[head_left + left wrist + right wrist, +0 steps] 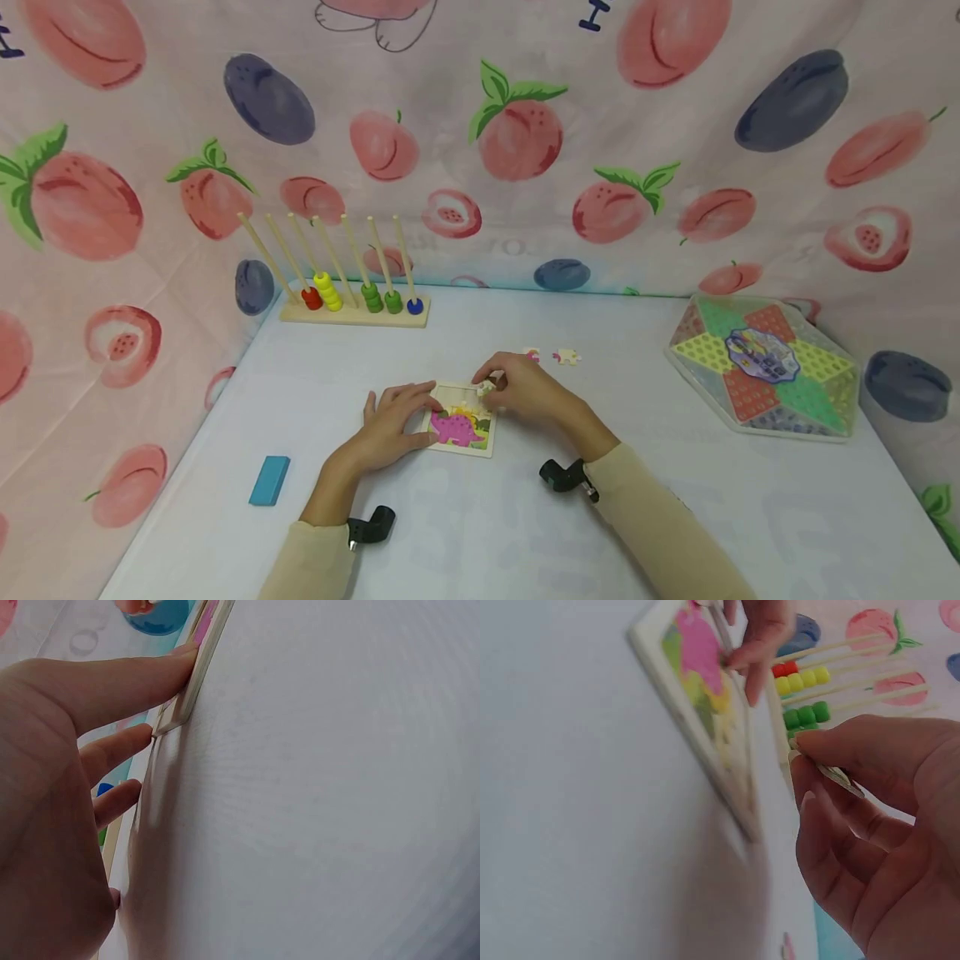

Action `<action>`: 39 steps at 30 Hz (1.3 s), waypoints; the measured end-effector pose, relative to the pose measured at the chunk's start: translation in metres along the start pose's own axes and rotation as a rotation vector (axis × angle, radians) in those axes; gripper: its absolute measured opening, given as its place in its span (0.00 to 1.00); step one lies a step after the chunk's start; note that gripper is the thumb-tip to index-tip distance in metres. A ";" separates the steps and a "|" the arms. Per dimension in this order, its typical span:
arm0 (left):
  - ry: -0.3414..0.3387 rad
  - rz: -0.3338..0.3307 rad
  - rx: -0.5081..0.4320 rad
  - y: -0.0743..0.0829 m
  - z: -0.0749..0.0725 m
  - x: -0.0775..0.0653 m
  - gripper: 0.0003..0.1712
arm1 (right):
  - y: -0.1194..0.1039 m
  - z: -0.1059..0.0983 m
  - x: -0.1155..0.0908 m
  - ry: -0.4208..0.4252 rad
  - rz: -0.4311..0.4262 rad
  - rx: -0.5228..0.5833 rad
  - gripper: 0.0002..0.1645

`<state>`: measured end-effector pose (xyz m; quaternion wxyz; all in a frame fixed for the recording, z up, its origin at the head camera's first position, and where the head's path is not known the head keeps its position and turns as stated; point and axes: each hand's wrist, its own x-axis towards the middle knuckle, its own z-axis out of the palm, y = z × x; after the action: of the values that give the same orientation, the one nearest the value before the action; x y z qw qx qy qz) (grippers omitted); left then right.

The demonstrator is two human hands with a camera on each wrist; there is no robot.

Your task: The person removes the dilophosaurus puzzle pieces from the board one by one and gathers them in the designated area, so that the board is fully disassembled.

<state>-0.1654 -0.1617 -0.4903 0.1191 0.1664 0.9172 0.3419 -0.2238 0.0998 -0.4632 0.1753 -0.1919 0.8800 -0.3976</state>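
Observation:
A small wooden jigsaw board (pixel 461 452) with a pink dinosaur picture (pixel 454 428) lies on the white table, its upper part showing bare wood. My left hand (pixel 388 428) rests on the board's left side, thumb on the near part and fingers stretched toward the far corner. In the left wrist view, the thumb (pixel 142 686) presses on the board's rim. Over the board's upper right corner, my right hand (pixel 525 388) pinches a jigsaw piece (pixel 486 387) between thumb and fingers. The right wrist view shows that piece (pixel 841 778) tilted and apart from the board.
Two loose jigsaw pieces, one (pixel 567 357) whole in view and one (pixel 532 354) partly behind the right hand, lie beyond it. A bead abacus (pixel 356 317) stands at the back left. A blue block (pixel 269 481) lies left, a hexagonal game box (pixel 765 367) right.

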 end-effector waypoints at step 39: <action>-0.001 -0.001 0.001 0.001 0.000 0.000 0.19 | 0.065 -0.145 -0.077 0.317 0.072 0.002 0.20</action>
<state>-0.1653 -0.1609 -0.4894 0.1198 0.1665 0.9173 0.3413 -0.2369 0.2680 -0.4102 0.0486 -0.0951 0.9025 -0.4173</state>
